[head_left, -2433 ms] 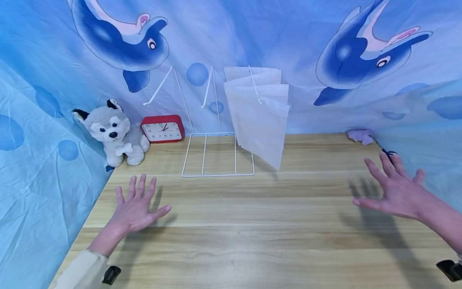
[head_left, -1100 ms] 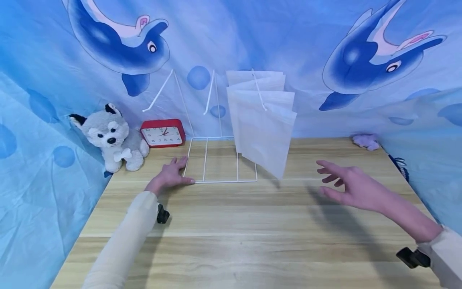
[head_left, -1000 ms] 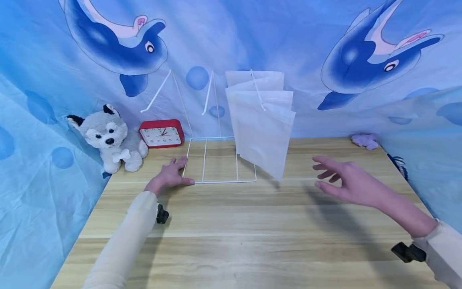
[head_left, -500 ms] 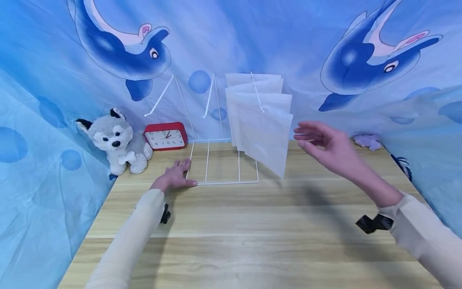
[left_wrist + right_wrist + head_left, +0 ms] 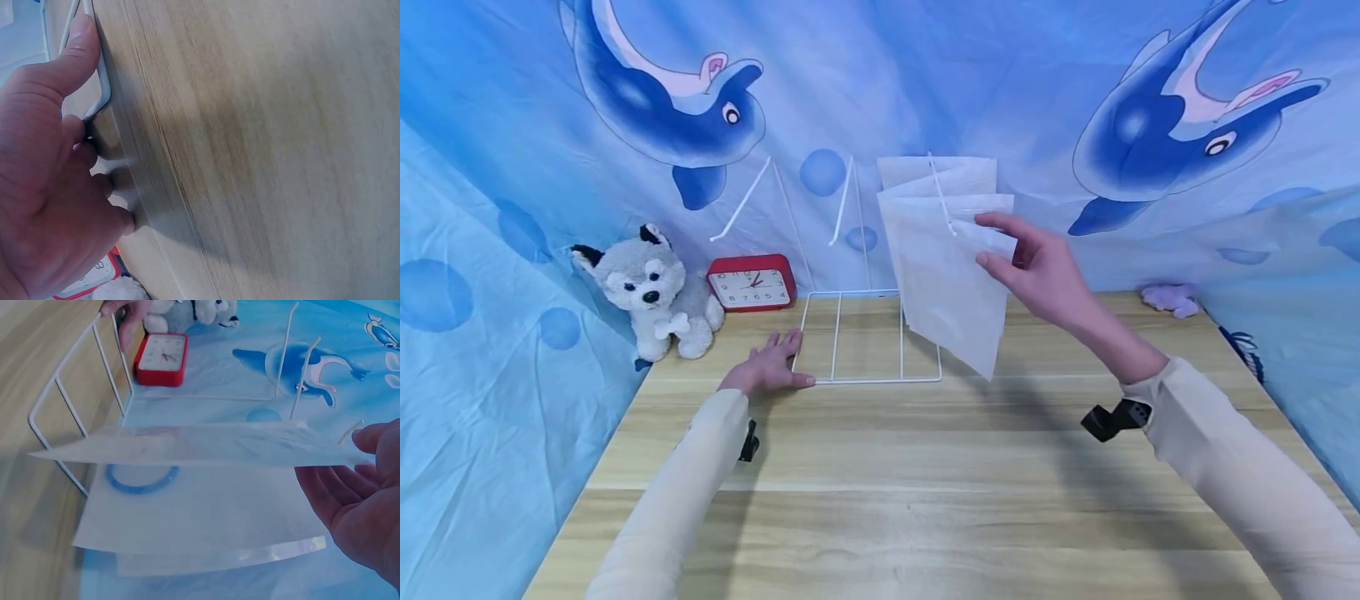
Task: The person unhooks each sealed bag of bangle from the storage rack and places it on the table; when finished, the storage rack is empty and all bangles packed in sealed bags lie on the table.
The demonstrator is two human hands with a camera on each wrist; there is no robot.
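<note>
A white wire rack stands on the table, with three slanted hooks above its base. Several translucent white bags hang from the right hook; a blue ring shows at one of them in the right wrist view. My left hand holds the base's front left corner, thumb along the front bar, other fingers at the side bar. My right hand is at the front bag's upper right corner, near the hook's tip. Its thumb and fingers are parted, on either side of that bag in the right wrist view.
A red alarm clock and a grey-and-white plush dog stand left of the rack. A small purple object lies at the table's back right. Behind hangs a blue dolphin-print cloth. The other two hooks hold nothing.
My left hand has gone from hovering over the table to the rack's corner and stayed there. My right hand has moved left and up to the front bag.
</note>
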